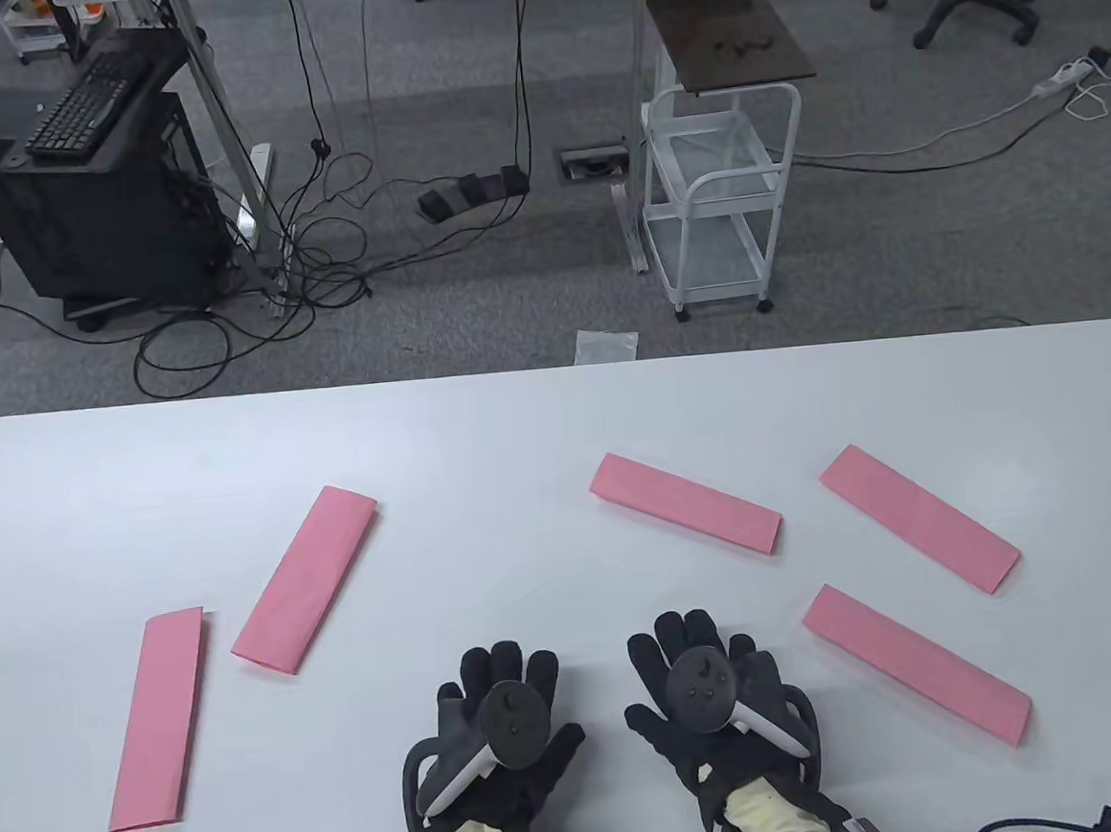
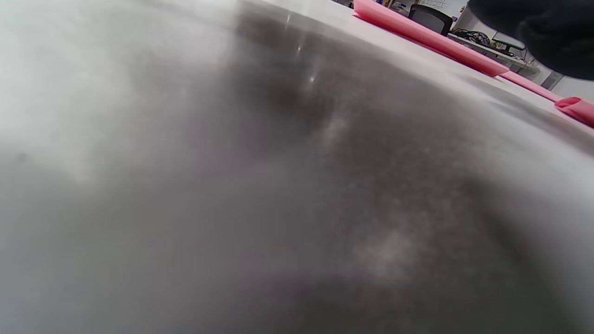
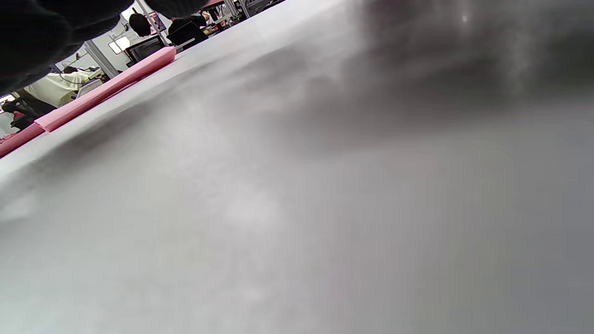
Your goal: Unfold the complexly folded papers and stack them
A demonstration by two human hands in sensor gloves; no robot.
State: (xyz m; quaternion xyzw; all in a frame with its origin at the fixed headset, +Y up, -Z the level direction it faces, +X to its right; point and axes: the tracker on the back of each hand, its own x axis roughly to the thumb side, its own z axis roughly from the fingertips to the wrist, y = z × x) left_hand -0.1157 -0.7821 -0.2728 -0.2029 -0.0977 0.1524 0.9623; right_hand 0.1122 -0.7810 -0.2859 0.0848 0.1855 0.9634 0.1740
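Several folded pink paper strips lie flat on the white table (image 1: 518, 428). Two are on the left: one far left (image 1: 157, 721) and one angled beside it (image 1: 304, 580). One lies at centre (image 1: 685, 502), and two on the right, far (image 1: 919, 517) and near (image 1: 916, 664). My left hand (image 1: 501, 699) and right hand (image 1: 706, 678) rest palm down on the table at the bottom centre, fingers spread, holding nothing and touching no paper. The left wrist view shows a pink strip (image 2: 427, 37); the right wrist view shows one too (image 3: 106, 88).
The table's far edge runs across the middle of the table view. Beyond it on the floor stand a white wire cart (image 1: 721, 201), a black computer tower (image 1: 97, 202) and loose cables. A black cable (image 1: 1049, 824) lies at the table's bottom right.
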